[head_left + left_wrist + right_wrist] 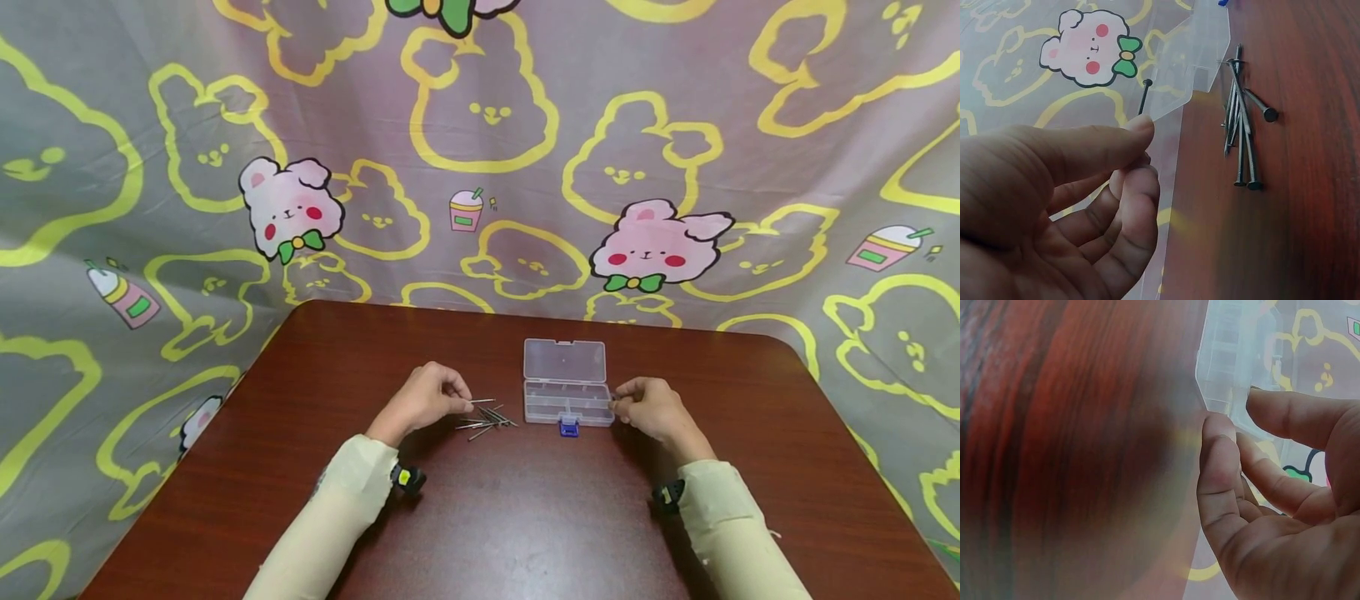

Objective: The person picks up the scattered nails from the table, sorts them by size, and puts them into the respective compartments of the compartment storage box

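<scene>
A thin metal nail (1144, 99) is pinched between the thumb and fingers of my left hand (427, 400), its flat head sticking out past the fingertips. Just below and to the right of that hand lies a loose pile of nails (491, 421) on the table. The clear plastic box (536, 418) stands to the right of the pile with its lid (564, 363) raised at the back. Dividers split its inside into compartments, and a blue latch (569, 429) hangs at the front. My right hand (651, 408) grips the box's right end, thumb on the rim and fingers against the side.
Everything rests on a dark red-brown wooden table (525, 517). A patterned cloth (480, 192) with cartoon bears hangs behind the table and along its sides. Each wrist wears a black strap, and both sleeves are pale.
</scene>
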`<state>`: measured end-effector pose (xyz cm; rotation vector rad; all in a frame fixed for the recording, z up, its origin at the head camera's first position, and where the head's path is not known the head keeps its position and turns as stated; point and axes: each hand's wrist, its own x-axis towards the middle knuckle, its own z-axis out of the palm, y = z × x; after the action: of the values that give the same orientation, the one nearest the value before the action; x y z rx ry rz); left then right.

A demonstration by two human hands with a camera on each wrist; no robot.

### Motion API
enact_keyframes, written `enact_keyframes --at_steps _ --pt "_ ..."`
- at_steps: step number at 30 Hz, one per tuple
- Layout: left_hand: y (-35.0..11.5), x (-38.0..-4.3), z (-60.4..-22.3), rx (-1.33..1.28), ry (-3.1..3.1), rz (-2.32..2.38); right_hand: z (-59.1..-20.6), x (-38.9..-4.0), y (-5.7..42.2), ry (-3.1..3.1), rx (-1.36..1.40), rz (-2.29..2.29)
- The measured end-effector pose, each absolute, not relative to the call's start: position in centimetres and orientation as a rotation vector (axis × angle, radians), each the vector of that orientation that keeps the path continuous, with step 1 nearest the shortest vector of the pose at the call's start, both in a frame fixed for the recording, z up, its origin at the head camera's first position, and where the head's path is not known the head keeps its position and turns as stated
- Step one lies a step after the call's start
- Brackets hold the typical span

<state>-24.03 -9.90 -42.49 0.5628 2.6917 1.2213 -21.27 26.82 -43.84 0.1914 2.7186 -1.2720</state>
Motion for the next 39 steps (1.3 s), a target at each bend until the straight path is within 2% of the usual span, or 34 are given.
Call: enact_keyframes --at_steps 39 --pt "-7.2 -24.9 -42.3 0.686 2.670 1.195 -43.9 -21.3 26.9 2.685 0.178 -1.338"
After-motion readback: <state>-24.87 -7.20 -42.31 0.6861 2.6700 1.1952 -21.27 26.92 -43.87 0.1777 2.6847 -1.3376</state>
